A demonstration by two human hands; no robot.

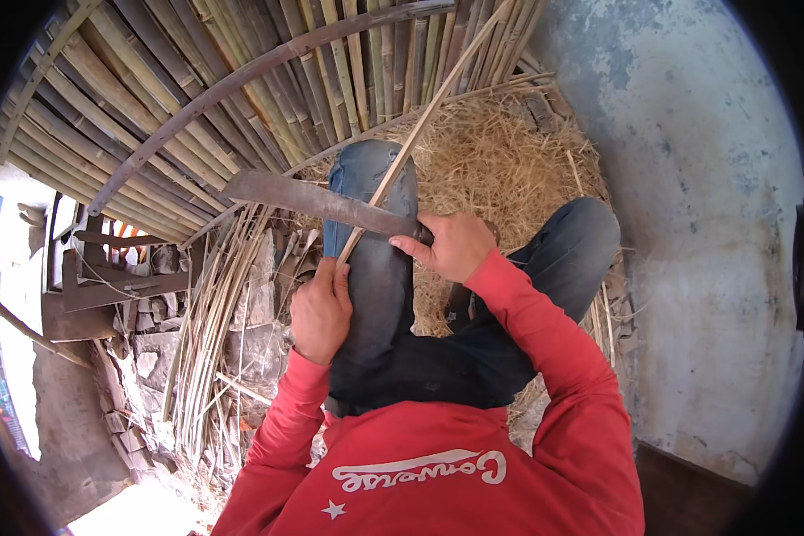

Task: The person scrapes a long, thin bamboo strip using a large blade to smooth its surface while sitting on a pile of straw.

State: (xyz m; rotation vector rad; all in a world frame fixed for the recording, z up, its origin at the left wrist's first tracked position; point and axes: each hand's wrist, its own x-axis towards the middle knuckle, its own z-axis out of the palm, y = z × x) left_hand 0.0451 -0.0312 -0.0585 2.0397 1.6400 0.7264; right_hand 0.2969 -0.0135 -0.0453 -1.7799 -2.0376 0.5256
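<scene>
My left hand (322, 313) is closed around the lower end of a long, pale bamboo strip (427, 119), beside my left knee. From there the strip slants up and to the right, over my thigh and past the bamboo poles. In my right hand (453, 247) is the handle of a machete, thumb laid along the base of the blade. The machete's broad, dark blade (330, 206) points left and lies across the strip above my left thigh. Most of the handle is hidden by my fingers.
A slatted bamboo panel (322, 80) with a curved dark pole (232, 82) across it stands ahead. Pale shavings (496, 161) cover the ground between my knees and the panel. Thin split strips (213, 357) lie bundled at my left. A weathered wall (706, 232) rises at right.
</scene>
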